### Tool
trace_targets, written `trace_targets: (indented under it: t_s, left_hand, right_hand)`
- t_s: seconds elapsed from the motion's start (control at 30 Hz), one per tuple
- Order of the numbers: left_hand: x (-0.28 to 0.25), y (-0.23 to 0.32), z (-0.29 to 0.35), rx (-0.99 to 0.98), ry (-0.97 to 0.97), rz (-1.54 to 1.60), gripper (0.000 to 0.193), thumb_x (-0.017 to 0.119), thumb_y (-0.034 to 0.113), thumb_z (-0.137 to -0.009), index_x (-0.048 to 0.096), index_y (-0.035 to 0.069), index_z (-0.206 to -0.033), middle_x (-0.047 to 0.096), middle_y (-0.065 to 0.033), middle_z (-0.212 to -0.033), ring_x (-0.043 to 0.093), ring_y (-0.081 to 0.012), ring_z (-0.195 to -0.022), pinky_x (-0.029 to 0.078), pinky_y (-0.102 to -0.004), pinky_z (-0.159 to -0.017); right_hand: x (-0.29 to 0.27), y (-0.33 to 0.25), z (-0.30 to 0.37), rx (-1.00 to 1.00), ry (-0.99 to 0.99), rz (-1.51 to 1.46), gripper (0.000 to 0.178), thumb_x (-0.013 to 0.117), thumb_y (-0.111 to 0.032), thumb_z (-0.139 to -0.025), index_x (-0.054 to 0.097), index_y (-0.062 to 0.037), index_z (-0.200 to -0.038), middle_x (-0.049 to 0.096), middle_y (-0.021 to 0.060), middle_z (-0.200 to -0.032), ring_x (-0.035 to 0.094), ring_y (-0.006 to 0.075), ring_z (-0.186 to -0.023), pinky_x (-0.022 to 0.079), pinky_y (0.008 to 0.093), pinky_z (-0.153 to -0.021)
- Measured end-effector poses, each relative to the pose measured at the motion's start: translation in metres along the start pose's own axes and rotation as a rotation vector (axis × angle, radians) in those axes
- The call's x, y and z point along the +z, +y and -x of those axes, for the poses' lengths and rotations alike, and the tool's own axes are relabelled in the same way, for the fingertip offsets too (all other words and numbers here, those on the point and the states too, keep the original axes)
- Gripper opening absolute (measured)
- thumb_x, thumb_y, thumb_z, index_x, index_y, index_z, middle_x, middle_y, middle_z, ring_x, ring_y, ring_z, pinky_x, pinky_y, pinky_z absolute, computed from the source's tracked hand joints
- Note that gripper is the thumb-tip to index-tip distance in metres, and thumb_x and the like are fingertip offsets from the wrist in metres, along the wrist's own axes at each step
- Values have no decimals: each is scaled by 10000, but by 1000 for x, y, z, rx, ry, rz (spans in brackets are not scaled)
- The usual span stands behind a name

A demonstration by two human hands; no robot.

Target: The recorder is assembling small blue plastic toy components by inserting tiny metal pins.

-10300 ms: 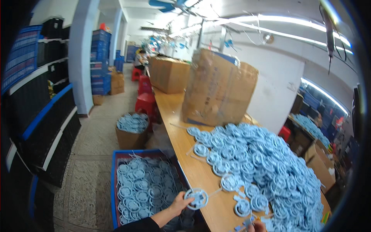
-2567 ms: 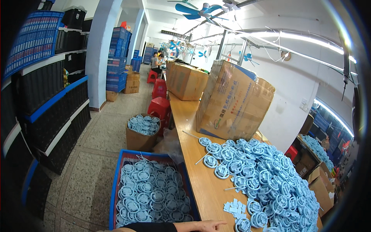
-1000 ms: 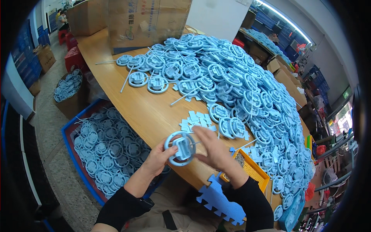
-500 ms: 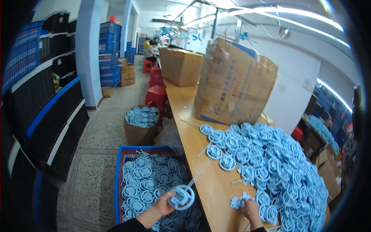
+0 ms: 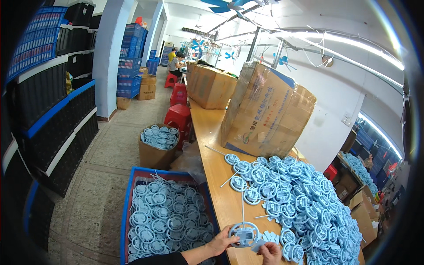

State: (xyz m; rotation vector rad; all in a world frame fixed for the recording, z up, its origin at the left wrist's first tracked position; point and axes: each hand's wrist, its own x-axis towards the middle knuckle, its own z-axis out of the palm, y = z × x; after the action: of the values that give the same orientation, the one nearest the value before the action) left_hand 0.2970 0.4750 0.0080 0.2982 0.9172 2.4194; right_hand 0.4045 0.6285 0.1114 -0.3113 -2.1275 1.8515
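My left hand (image 5: 219,242) is closed on a light blue plastic ring part (image 5: 251,236) with a blocky centre and a thin stem pointing up. It holds the part over the near left edge of the wooden table (image 5: 212,164). My right hand (image 5: 270,254) pinches a small flat light blue plastic piece (image 5: 257,246) against the ring's right side. Whether the two are joined I cannot tell. Just behind lie more small flat pieces (image 5: 269,236). A large heap of similar ring parts (image 5: 316,212) covers the table to the right.
A blue-rimmed bin (image 5: 125,221) full of ring parts stands left of the table. Behind it is a carton (image 5: 154,157) of similar parts, then red stools (image 5: 178,115). Large cardboard boxes (image 5: 265,115) stand on the table. Black crates (image 5: 44,106) line the left; people sit far back.
My left hand has carried the ring part from over the bin rightward to the table edge. My right hand has lifted a small flat piece from the table and brought it to the ring.
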Motion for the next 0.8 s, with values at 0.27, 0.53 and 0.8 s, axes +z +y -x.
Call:
trace_targets:
  t_s: [0.27,0.53,0.8]
  left_hand:
    - [58,-12,41,289,-178,-30,425,604,11,-862,403,51,-1234,478,-36,-1132,470,-126,-1088,442,-267,-884]
    - [47,-14,69,386,-225,-351,532,645,23,-830,381,56,-1290,505,-41,-1161,499,-132,-1056,456,-272,-855]
    - [37,7,86,239,-353,-458,427,628,157,-880,410,35,-1226,514,-33,-1029,498,-104,-968,439,-258,-848]
  right_hand:
    - [16,40,40,186,149,-488,56,581,-76,-868,553,-28,-874,600,85,-767,576,158,-668,492,298,-604]
    - [25,29,68,57,136,-317,147,639,-128,-867,570,-12,-924,577,66,-783,562,154,-679,492,293,-604]
    - [7,19,85,-44,-64,-269,403,570,-71,-905,443,25,-1275,562,122,-1147,564,187,-1007,490,311,-817]
